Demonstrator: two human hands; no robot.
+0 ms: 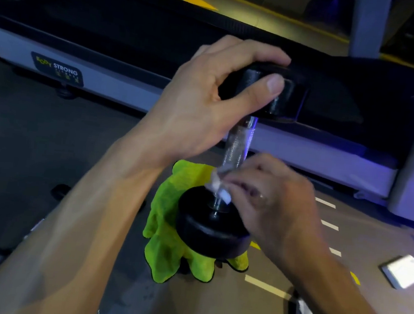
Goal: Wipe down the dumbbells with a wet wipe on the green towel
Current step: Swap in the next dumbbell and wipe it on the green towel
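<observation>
We see the black dumbbell standing on end, its lower head resting on the crumpled green towel on the floor, its upper head gripped from above by our left hand. Our right hand pinches a white wet wipe against the bottom of the knurled metal handle. Behind, a treadmill carries a label reading "BODY STRONG".

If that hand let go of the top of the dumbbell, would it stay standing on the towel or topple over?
Probably topple. The dumbbell stands tilted on one end on the soft, bunched green towel, steadied by the left hand gripping its top. Its round ends suggest it might then roll. It looks heavy for its size.
</observation>
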